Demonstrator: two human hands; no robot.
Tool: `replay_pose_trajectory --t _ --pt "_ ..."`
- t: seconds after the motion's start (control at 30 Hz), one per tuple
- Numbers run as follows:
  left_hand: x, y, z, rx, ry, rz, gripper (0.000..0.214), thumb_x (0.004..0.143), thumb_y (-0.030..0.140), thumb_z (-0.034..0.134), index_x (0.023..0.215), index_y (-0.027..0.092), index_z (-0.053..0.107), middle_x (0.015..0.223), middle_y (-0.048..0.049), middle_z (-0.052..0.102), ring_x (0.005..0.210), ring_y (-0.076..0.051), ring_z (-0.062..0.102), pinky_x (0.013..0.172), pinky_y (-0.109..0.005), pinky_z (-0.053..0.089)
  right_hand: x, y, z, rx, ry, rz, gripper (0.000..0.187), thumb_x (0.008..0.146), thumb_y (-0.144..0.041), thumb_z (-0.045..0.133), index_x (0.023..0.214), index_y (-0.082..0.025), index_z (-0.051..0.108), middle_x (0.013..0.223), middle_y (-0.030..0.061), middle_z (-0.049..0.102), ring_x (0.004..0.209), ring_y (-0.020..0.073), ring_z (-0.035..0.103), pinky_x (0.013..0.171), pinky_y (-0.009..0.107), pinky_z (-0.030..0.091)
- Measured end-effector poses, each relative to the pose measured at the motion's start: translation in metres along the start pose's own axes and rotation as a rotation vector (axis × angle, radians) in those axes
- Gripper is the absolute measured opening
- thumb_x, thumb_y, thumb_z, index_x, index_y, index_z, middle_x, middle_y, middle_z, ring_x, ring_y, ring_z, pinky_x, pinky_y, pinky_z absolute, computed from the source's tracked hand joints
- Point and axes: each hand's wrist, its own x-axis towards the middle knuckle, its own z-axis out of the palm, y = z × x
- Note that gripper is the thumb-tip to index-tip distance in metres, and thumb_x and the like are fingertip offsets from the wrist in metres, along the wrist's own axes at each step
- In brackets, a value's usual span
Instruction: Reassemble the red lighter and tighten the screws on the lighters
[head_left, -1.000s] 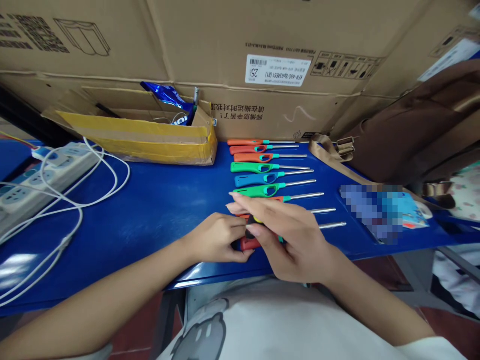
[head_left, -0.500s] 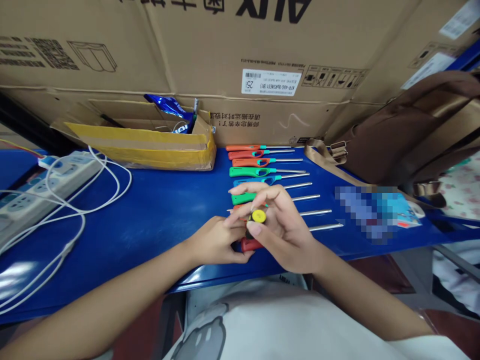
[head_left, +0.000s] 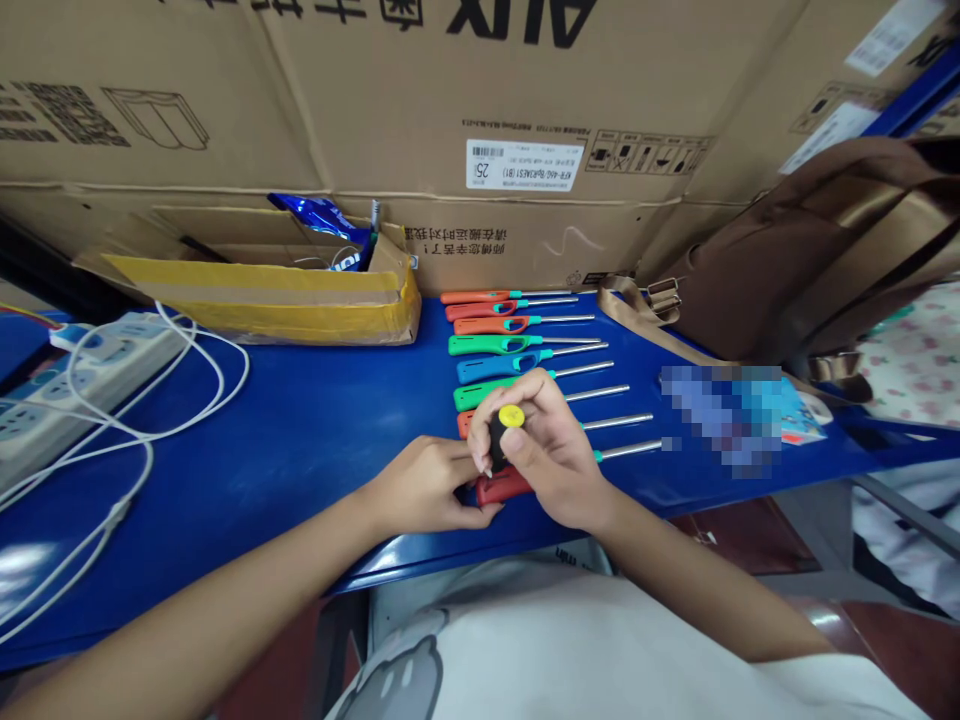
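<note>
My right hand [head_left: 551, 455] is closed around a small screwdriver with a black handle and yellow cap [head_left: 504, 430], held upright over a red-handled lighter [head_left: 504, 486] lying at the near end of a row. My left hand [head_left: 427, 487] grips that red handle from the left, fingers curled on it. Behind them lie several long-nosed lighters [head_left: 517, 345] with orange, green and blue handles, side by side, metal tubes pointing right, on the blue table [head_left: 315, 410].
An open cardboard tray with yellow tape [head_left: 277, 290] sits at the back left. White power strips and cables [head_left: 90, 370] lie at the far left. Big cartons [head_left: 450, 120] wall the back. A brown bag [head_left: 810, 260] and blurred cards [head_left: 731, 415] are on the right.
My right hand has curled from a flat, spread pose into a grip on the screwdriver, turning its yellow cap upward. My left hand has stayed on the red lighter.
</note>
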Motion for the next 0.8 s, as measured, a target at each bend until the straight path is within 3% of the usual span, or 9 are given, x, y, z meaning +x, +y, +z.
replay_pose_trajectory --t 0.1,0.2,0.37,0.43,0.57,0.7,0.8 --pt "-0.0007 0.0000 0.0006 0.034 -0.015 -0.006 0.016 0.081 0.035 0.068 0.087 0.020 0.071 0.075 -0.0006 0.070 0.065 -0.015 0.065 0.060 -0.024 0.047 0.0012 0.0025 -0.0032 -0.021 -0.003 0.046 0.022 0.101 -0.045 0.047 0.098 -0.024 0.052 0.100 0.0050 0.059 0.082 0.0161 0.060 0.077 0.034 0.054" --pt "-0.0017 0.0005 0.0020 0.032 -0.009 -0.027 0.018 0.082 0.037 0.068 0.091 0.021 0.071 0.077 -0.0004 0.071 0.069 -0.015 0.066 0.062 -0.023 0.049 0.0000 0.0029 -0.0062 0.027 -0.012 0.110 0.031 0.103 -0.048 0.038 0.097 -0.023 0.056 0.090 0.0039 0.058 0.072 0.0154 0.056 0.070 0.033 0.052" --pt "-0.0004 0.0019 0.0030 -0.017 -0.006 -0.061 0.013 0.082 0.034 0.069 0.084 0.021 0.068 0.075 0.0016 0.071 0.068 -0.014 0.067 0.063 -0.022 0.049 -0.0042 0.0022 -0.0069 0.109 -0.045 0.060 0.019 0.099 -0.043 0.054 0.107 -0.027 0.047 0.089 0.0007 0.060 0.066 0.0127 0.051 0.064 0.028 0.047" --pt "0.0009 0.0024 0.0023 -0.025 -0.040 -0.087 0.013 0.081 0.034 0.070 0.083 0.021 0.068 0.077 0.0011 0.071 0.071 -0.015 0.068 0.066 -0.023 0.051 -0.0046 0.0020 -0.0064 0.095 -0.052 0.043 0.017 0.101 -0.041 0.050 0.103 -0.024 0.051 0.095 0.0038 0.061 0.068 0.0129 0.052 0.067 0.030 0.048" --pt "0.0023 0.0035 0.0016 -0.018 -0.070 -0.127 0.016 0.080 0.034 0.071 0.089 0.021 0.070 0.081 0.0003 0.072 0.076 -0.017 0.069 0.069 -0.025 0.052 -0.0031 0.0032 -0.0038 0.051 -0.048 0.052 0.033 0.105 -0.043 0.038 0.096 -0.020 0.059 0.098 0.0083 0.060 0.069 0.0147 0.052 0.071 0.035 0.050" --pt "0.0014 0.0034 0.0029 -0.012 -0.014 -0.102 0.010 0.078 0.031 0.072 0.082 0.021 0.070 0.073 0.0023 0.070 0.067 -0.015 0.067 0.062 -0.023 0.049 -0.0016 0.0031 -0.0017 0.113 -0.048 -0.005 0.020 0.098 -0.042 0.056 0.107 -0.025 0.053 0.098 0.0029 0.058 0.065 0.0110 0.051 0.071 0.033 0.050" --pt "0.0002 0.0022 0.0039 -0.020 -0.044 -0.112 0.013 0.081 0.034 0.070 0.084 0.021 0.071 0.081 0.0012 0.073 0.072 -0.015 0.069 0.067 -0.023 0.051 -0.0016 0.0008 -0.0025 0.093 -0.071 0.006 0.018 0.101 -0.039 0.051 0.103 -0.023 0.057 0.101 0.0051 0.060 0.068 0.0124 0.056 0.073 0.034 0.051"
